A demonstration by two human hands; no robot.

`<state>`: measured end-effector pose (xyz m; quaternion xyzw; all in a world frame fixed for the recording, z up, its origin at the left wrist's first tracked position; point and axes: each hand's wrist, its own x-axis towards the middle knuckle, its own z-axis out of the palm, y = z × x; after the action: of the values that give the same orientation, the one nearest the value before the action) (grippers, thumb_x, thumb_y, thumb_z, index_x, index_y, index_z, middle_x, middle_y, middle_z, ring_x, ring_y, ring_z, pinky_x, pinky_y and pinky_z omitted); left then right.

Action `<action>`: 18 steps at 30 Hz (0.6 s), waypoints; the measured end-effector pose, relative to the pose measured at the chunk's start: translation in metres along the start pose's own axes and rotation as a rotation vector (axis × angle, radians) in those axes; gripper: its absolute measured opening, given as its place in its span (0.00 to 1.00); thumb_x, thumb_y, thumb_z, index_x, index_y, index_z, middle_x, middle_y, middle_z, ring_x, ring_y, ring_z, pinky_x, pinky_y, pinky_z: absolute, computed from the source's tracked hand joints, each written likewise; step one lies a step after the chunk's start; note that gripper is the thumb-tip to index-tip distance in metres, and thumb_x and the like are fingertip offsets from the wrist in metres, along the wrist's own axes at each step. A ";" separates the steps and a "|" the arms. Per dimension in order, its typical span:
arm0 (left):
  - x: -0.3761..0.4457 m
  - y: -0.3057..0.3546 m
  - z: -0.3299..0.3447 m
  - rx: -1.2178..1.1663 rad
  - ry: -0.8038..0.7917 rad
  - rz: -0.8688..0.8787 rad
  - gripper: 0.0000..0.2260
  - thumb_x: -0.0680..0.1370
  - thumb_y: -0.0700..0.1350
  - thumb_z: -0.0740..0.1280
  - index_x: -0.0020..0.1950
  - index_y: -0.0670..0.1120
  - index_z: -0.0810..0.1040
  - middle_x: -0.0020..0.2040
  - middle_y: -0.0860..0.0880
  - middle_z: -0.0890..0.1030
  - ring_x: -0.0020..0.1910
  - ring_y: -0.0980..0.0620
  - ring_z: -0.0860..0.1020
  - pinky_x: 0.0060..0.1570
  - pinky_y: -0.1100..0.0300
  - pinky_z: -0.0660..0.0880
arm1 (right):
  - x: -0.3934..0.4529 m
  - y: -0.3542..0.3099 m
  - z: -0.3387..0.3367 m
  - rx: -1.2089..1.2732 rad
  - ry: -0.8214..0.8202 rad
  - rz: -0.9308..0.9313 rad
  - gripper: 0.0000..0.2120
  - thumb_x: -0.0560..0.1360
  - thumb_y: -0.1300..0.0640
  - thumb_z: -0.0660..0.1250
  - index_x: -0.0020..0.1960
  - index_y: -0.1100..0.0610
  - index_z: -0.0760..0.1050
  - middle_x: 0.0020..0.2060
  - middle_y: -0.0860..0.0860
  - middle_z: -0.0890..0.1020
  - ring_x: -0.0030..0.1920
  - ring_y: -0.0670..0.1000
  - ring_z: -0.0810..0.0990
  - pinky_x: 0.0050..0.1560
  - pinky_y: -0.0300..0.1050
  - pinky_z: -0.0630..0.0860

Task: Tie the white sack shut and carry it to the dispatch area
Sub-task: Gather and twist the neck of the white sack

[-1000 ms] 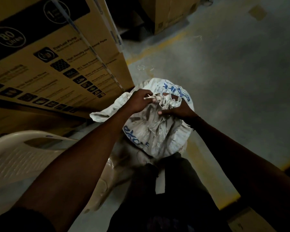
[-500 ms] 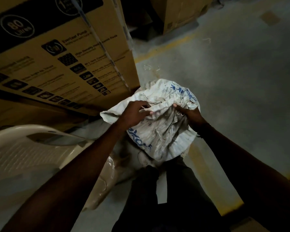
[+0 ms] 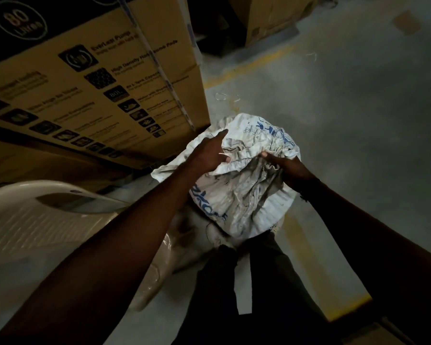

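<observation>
Down on the floor (image 3: 358, 145), the tying step is under way: right hand (image 3: 288, 168) pinches the white sack (image 3: 246, 195) mouth, left hand (image 3: 209, 155) rests spread, fingers loose. Next, probably gather and knot.

Warehouse surroundings
A printed cardboard box (image 3: 92, 78) is standing beside a white plastic chair (image 3: 35, 220) on yellow-lined concrete floor (image 3: 358, 120).

Lower sack (image 3: 237, 195) hidden behind dark trouser legs (image 3: 264, 282); sack mouth partly covered by left hand (image 3: 209, 155) and right hand (image 3: 288, 168), tie not discernible. Carton (image 3: 90, 78) cut off at top and left edges, small print blurred beyond reading. Chair (image 3: 35, 220) cropped at left edge, far box (image 3: 271, 18) cropped at top.
</observation>
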<state>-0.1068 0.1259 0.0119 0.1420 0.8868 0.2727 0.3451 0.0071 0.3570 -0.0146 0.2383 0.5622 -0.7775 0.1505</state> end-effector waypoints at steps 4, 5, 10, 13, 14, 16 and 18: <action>0.024 -0.006 -0.005 0.051 0.000 0.015 0.27 0.66 0.55 0.79 0.62 0.46 0.83 0.55 0.39 0.84 0.57 0.38 0.82 0.55 0.51 0.77 | -0.002 0.000 0.003 -0.019 0.051 0.002 0.31 0.74 0.57 0.77 0.74 0.61 0.73 0.68 0.56 0.82 0.69 0.56 0.80 0.74 0.61 0.72; 0.023 -0.001 -0.007 0.084 0.031 0.039 0.20 0.68 0.52 0.79 0.56 0.44 0.85 0.53 0.39 0.84 0.55 0.38 0.82 0.51 0.53 0.74 | 0.000 0.000 0.003 -0.005 0.065 -0.009 0.29 0.75 0.58 0.76 0.73 0.61 0.74 0.67 0.56 0.82 0.68 0.56 0.81 0.73 0.59 0.73; 0.015 0.002 -0.004 0.265 0.243 0.177 0.10 0.75 0.50 0.76 0.52 0.46 0.86 0.55 0.42 0.77 0.61 0.44 0.72 0.54 0.55 0.66 | 0.014 -0.005 0.010 -0.009 0.226 -0.102 0.24 0.74 0.60 0.78 0.67 0.63 0.79 0.57 0.51 0.88 0.59 0.49 0.86 0.64 0.49 0.80; 0.013 0.008 0.000 0.103 0.155 0.213 0.06 0.73 0.56 0.72 0.43 0.54 0.82 0.46 0.48 0.81 0.51 0.46 0.80 0.50 0.50 0.75 | 0.020 -0.010 0.018 -0.053 0.176 -0.154 0.24 0.74 0.61 0.78 0.68 0.63 0.78 0.60 0.52 0.87 0.61 0.49 0.85 0.61 0.42 0.81; 0.012 0.013 0.001 0.058 0.139 0.215 0.07 0.72 0.58 0.70 0.41 0.56 0.80 0.42 0.51 0.81 0.47 0.47 0.80 0.47 0.50 0.76 | 0.021 -0.011 0.022 -0.078 0.144 -0.156 0.24 0.74 0.62 0.78 0.68 0.63 0.78 0.61 0.53 0.86 0.62 0.50 0.85 0.61 0.41 0.81; 0.011 0.027 0.000 0.016 0.154 0.220 0.05 0.73 0.55 0.72 0.41 0.56 0.81 0.41 0.54 0.80 0.45 0.51 0.79 0.46 0.53 0.75 | 0.025 -0.010 0.028 -0.123 0.074 -0.164 0.26 0.72 0.64 0.78 0.68 0.64 0.78 0.63 0.55 0.85 0.63 0.52 0.84 0.62 0.42 0.80; 0.014 0.035 -0.004 0.003 0.145 0.253 0.05 0.74 0.48 0.74 0.44 0.47 0.86 0.42 0.50 0.83 0.46 0.50 0.81 0.47 0.52 0.76 | 0.028 -0.009 0.034 -0.147 0.050 -0.161 0.27 0.69 0.65 0.81 0.67 0.64 0.79 0.62 0.56 0.85 0.64 0.54 0.84 0.67 0.49 0.80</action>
<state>-0.1178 0.1586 0.0269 0.2333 0.8849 0.3222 0.2425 -0.0280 0.3281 -0.0143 0.1998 0.6387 -0.7375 0.0906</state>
